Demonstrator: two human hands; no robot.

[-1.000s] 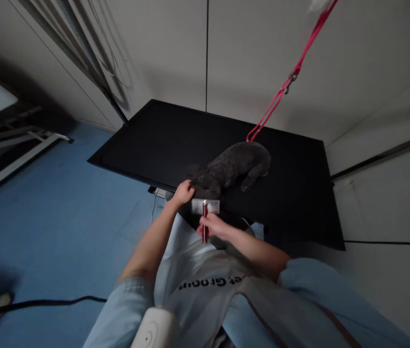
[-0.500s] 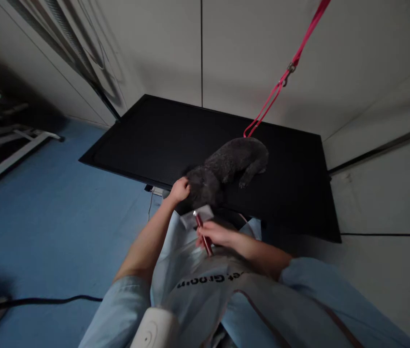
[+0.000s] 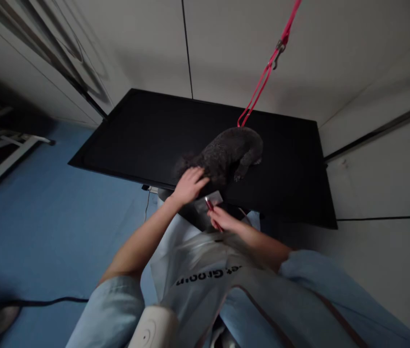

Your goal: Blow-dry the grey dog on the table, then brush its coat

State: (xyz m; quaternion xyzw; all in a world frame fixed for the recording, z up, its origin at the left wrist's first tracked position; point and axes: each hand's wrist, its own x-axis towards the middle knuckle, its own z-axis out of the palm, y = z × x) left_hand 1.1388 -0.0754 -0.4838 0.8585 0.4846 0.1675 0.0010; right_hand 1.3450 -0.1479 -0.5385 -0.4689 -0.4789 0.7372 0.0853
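Observation:
A small dark grey curly dog [image 3: 232,152] lies on a black grooming table [image 3: 135,135], its rear toward me. A pink leash [image 3: 261,84] runs up from its neck to the upper right. My left hand [image 3: 188,185] rests on the dog's hindquarters with the fingers spread flat. My right hand [image 3: 222,220] is closed on the red handle of a slicker brush [image 3: 212,203], whose grey pad sits just under the dog's rear, at the table's near edge.
Pale wall panels [image 3: 226,43] stand behind the table and to the right. Blue floor [image 3: 45,217] lies on the left, with a black cable [image 3: 45,302] across it and a white metal frame [image 3: 5,154] at far left. A white device [image 3: 154,328] hangs at my chest.
My left hand went from gripping the dog's tail end to lying open on its rump. The brush tilted and moved slightly right and closer to the dog. The view shifted.

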